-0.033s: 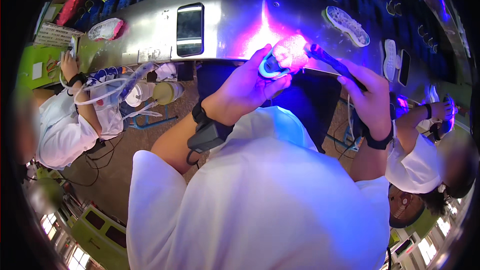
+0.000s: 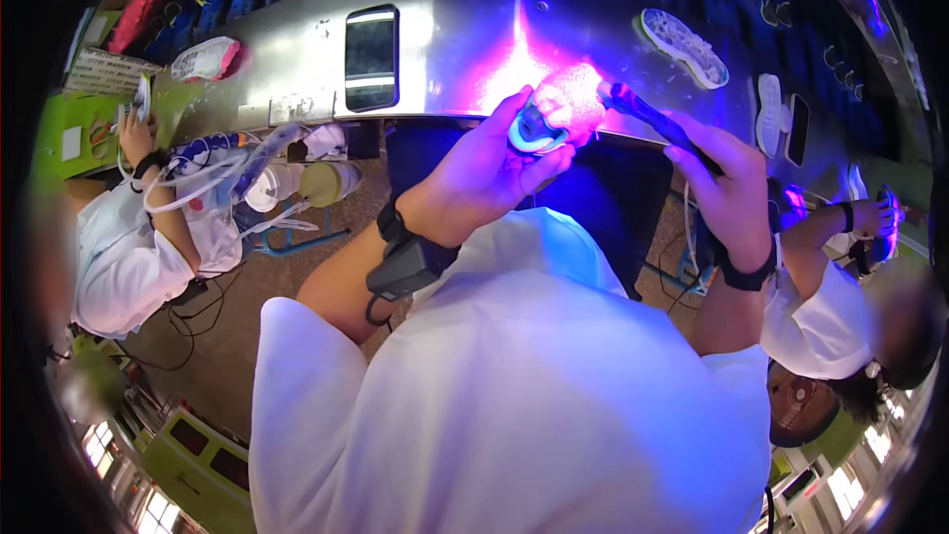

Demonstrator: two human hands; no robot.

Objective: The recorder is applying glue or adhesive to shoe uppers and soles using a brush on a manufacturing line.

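My left hand (image 2: 470, 178) is closed around a shoe sole (image 2: 570, 104), held up at the near edge of the metal worktop. The sole looks pale and bumpy, glowing pink, and a blue-green curved rim shows at its near end. In my right hand (image 2: 733, 188) is a dark-handled brush (image 2: 654, 119). Its tip points left and meets or nearly meets the sole's right side; glare hides the exact contact. Strong blue and pink light falls on both hands.
On the metal worktop (image 2: 445, 25) lie a phone (image 2: 372, 59), a white-and-pink sole (image 2: 206, 58) and a pale sole (image 2: 684, 47). Farther right are another white sole (image 2: 769, 114) and a phone (image 2: 798, 129). Co-workers sit on both sides. Pots (image 2: 329, 181) and tubing stand at left.
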